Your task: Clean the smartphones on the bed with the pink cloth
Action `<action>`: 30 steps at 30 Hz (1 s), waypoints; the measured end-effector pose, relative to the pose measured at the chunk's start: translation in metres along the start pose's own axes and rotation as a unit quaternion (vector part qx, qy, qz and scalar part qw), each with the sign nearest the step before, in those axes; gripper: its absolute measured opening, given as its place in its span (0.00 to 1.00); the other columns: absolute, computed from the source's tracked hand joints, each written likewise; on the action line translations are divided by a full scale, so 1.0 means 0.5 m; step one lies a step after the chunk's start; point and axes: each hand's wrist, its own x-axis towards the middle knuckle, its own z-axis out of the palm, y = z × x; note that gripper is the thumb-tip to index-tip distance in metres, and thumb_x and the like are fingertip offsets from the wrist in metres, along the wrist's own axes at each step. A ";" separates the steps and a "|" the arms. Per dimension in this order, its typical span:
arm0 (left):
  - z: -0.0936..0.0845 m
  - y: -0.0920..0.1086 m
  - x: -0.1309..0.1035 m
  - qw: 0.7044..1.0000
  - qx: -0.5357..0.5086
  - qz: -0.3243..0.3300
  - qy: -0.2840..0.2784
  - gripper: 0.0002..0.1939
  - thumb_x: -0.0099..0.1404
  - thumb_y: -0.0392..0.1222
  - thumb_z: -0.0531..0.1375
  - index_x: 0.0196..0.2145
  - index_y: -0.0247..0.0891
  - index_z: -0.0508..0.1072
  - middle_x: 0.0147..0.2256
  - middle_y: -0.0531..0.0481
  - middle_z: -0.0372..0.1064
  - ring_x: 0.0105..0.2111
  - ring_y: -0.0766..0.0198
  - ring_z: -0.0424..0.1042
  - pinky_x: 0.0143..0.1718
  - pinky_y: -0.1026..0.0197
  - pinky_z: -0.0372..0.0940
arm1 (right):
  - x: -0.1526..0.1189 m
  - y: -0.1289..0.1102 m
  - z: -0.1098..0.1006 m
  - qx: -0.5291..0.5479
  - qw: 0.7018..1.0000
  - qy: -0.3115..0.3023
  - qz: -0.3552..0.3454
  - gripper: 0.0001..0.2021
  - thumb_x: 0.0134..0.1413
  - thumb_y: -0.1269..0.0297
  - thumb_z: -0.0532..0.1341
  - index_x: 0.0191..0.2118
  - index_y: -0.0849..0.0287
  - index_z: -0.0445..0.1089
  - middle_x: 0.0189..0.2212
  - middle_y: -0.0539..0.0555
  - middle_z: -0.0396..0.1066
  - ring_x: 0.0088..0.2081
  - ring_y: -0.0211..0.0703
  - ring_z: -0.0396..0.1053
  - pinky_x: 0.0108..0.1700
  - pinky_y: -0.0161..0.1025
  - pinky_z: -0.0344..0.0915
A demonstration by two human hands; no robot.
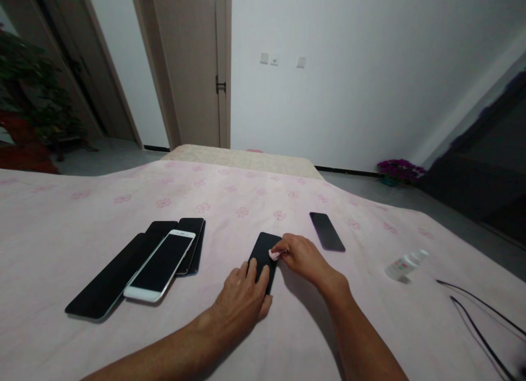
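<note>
A dark smartphone [266, 242] lies on the pink flowered bed cover, screen up, in front of me. My left hand [240, 293] rests on its lower part, fingers spread and stretched over the screen, the thumb near the bottom edge. Pinched in the fingers of my right hand [303, 256] is a small pale pink cloth [274, 254], which touches the screen at the phone's right side. Part of the phone is hidden under both hands. To the right, beyond my right hand, another dark phone [327, 231] lies flat.
On the left lie a white phone [160, 266], a large black phone [109, 280] and other dark phones [193, 244], partly overlapping. A small clear spray bottle [405, 265] is at the right, with black cables [476, 315] beside it. The flowered cover [230, 206] spreads all around.
</note>
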 end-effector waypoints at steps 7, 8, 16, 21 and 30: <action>-0.035 -0.055 0.009 0.998 -0.050 -0.028 -0.029 0.26 0.69 0.35 0.52 0.64 0.37 0.61 0.47 0.39 0.76 0.38 0.52 0.78 0.39 0.53 0.72 | 0.007 0.016 -0.008 0.086 0.988 0.116 -0.047 0.13 0.58 0.76 0.59 0.43 0.55 0.77 0.36 0.53 0.74 0.38 0.42 0.72 0.42 0.37 0.65; -0.037 -0.063 0.010 0.998 -0.054 -0.032 -0.030 0.26 0.69 0.34 0.51 0.64 0.37 0.60 0.45 0.41 0.77 0.37 0.52 0.78 0.38 0.53 0.72 | 0.008 0.010 -0.006 0.095 0.986 0.121 -0.062 0.13 0.58 0.76 0.59 0.43 0.55 0.77 0.36 0.53 0.73 0.38 0.41 0.72 0.41 0.37 0.65; -0.033 -0.102 0.004 0.995 -0.088 -0.034 0.026 0.23 0.69 0.32 0.50 0.61 0.37 0.65 0.36 0.44 0.79 0.32 0.55 0.79 0.34 0.57 0.71 | 0.012 -0.037 0.026 0.068 0.980 0.138 -0.123 0.16 0.60 0.76 0.57 0.48 0.54 0.75 0.39 0.54 0.71 0.38 0.42 0.70 0.41 0.37 0.65; -0.032 -0.107 0.001 0.995 -0.088 -0.024 0.042 0.21 0.70 0.34 0.50 0.58 0.38 0.67 0.32 0.46 0.79 0.30 0.54 0.79 0.33 0.56 0.71 | 0.015 -0.002 0.031 0.007 0.979 0.198 -0.054 0.16 0.60 0.77 0.57 0.49 0.56 0.74 0.38 0.55 0.71 0.38 0.44 0.70 0.40 0.39 0.65; -0.025 -0.126 0.002 0.991 -0.085 -0.042 0.089 0.16 0.73 0.38 0.48 0.51 0.38 0.72 0.28 0.47 0.78 0.27 0.56 0.79 0.28 0.62 0.68 | 0.007 -0.061 0.071 0.028 0.970 0.168 -0.175 0.19 0.57 0.78 0.56 0.51 0.55 0.72 0.39 0.55 0.70 0.38 0.44 0.68 0.41 0.40 0.65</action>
